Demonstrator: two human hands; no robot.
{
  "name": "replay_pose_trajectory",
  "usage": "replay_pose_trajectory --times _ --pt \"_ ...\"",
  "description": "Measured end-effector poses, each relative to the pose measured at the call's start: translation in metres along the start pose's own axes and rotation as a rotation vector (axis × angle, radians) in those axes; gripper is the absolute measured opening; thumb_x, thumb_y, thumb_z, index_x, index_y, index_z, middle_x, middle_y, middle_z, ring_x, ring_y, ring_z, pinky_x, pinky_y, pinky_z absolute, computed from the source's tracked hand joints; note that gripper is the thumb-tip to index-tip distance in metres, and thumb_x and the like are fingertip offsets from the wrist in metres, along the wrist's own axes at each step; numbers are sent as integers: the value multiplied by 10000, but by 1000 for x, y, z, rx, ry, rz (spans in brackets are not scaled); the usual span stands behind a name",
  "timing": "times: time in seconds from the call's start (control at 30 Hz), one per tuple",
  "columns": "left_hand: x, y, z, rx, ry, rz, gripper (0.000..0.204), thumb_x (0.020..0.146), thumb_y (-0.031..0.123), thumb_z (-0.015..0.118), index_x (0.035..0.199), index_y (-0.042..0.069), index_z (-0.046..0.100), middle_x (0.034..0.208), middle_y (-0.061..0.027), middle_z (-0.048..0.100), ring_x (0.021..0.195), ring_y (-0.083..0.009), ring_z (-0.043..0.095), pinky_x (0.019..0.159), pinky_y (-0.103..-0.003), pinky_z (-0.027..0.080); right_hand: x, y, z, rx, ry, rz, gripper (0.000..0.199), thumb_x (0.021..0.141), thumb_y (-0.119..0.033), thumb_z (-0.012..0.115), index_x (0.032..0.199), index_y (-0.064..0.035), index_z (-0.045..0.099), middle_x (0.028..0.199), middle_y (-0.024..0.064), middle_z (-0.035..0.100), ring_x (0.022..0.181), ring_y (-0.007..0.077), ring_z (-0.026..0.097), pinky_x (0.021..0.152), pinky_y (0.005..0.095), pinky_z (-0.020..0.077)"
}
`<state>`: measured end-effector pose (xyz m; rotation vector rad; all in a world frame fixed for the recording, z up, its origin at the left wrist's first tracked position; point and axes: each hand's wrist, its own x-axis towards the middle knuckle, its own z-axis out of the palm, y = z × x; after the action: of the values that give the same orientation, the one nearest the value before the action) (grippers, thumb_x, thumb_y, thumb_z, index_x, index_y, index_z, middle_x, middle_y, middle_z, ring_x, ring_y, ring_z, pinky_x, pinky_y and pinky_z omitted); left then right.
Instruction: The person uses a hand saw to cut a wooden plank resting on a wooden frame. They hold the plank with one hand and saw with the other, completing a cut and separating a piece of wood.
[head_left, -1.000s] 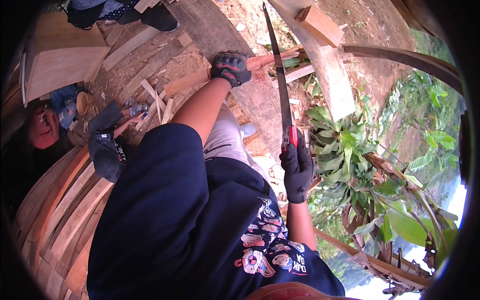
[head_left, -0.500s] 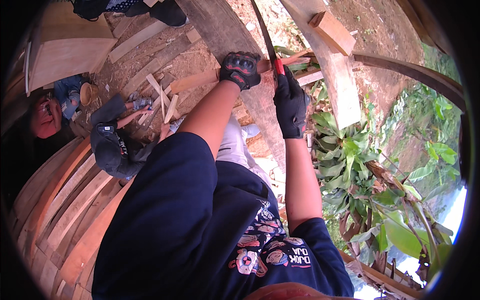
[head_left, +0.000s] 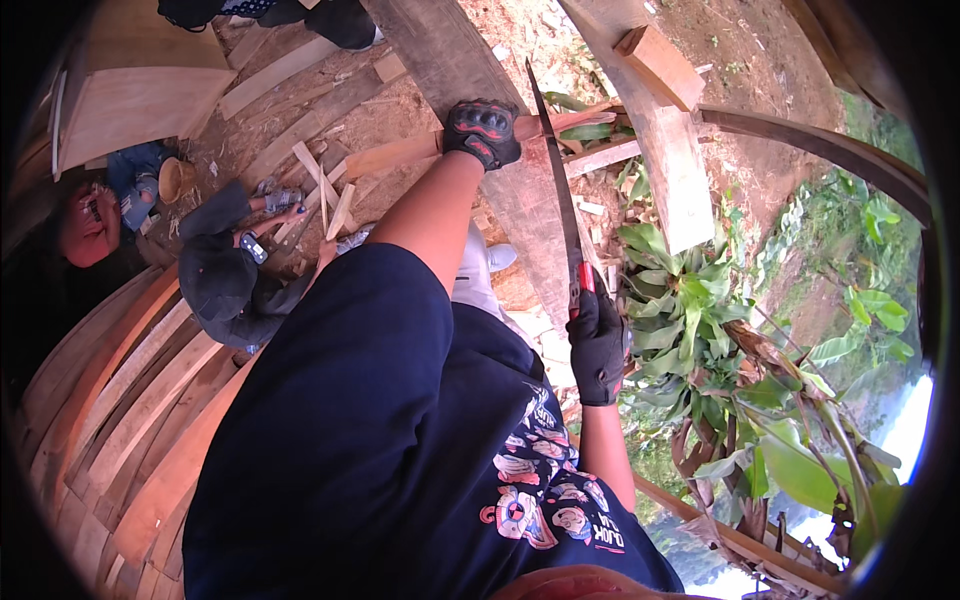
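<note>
Two hands: left knuckles-up on wooden strip, right around saw handle

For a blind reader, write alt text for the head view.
A person's gloved right grip holds a long, red-handled saw; the gloved left grip rests on a narrow wooden strip across a broad plank. Leafy plants stand at right.

dark metal saw blade, red plastic-looking handle, matt cloth right glove, glossy knuckle guard on left glove, rough-grained wood plank, smoother wood strip
</note>
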<state>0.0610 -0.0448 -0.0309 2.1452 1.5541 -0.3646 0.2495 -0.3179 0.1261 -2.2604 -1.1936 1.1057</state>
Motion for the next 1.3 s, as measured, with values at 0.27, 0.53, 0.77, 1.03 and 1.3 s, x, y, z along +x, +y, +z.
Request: replay_pose_trajectory --times 0.27,0.53,0.77,1.03,1.3 --pt "2 -3 6 -7 41 56 421 816 397 771 1129 116 800 1154 -152 792 1097 -339 756 976 -477 592 -68 -37 -56 421 8 117 532 1122 -323 585 1565 -28 594 834 31 656 700 81 584 632 291 487" --pt "3 -3 10 -42 73 77 376 830 370 744 1107 124 808 1153 -145 791 1120 -329 751 979 -474 586 120 -98 1 419 -59 -147 580 1056 -277 633 1563 -1 578 846 65 685 697 128 660 663 327 540" --pt "1 -8 17 -76 136 92 380 815 335 742 1136 139 794 1131 -151 791 1067 -331 765 962 -481 591 176 -93 43 576 -42 -220 575 1039 -200 662 1560 27 575 908 97 763 715 126 698 675 315 568" --pt "1 -9 19 -77 183 83 341 801 340 741 1065 141 826 1073 -132 813 1054 -314 774 954 -466 590 182 -95 52 434 -14 -146 495 1084 -253 658 1525 -27 633 1013 150 801 773 190 771 706 347 589" --pt "-2 1 5 -116 59 22 397 856 317 719 1216 158 773 1176 -135 785 1152 -332 745 1065 -476 547 171 -90 53 86 147 -394 415 1106 -238 628 1472 -53 691 1252 199 796 1089 277 783 917 397 598"
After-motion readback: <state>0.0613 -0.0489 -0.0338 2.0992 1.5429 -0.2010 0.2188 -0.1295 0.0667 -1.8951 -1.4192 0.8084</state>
